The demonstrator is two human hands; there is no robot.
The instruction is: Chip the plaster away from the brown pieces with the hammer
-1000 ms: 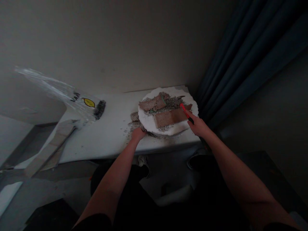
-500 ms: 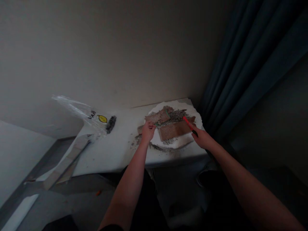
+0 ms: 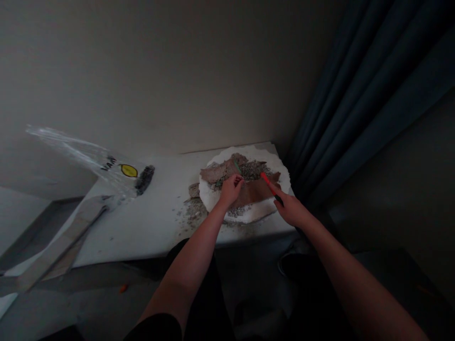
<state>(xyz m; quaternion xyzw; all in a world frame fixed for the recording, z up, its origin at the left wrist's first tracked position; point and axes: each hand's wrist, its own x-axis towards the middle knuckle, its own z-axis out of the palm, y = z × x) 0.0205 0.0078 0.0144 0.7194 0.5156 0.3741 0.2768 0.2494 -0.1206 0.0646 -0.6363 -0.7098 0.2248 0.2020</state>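
A round white slab lies at the right end of a low white surface, covered with brown flat pieces and grey crumbs. My left hand rests on the brown pieces near the slab's middle, fingers curled as if pinching something I cannot make out. My right hand is at the slab's right edge, closed around a red-handled tool whose tip points onto the debris.
A clear plastic bag with a yellow label and dark contents lies at the left of the surface. A long pale board leans off its left corner. Dark curtains hang at the right. Loose crumbs lie beside the slab.
My left hand has moved from the slab's near left edge up onto the brown pieces at its middle. The right hand stays at the right edge with the red tool.
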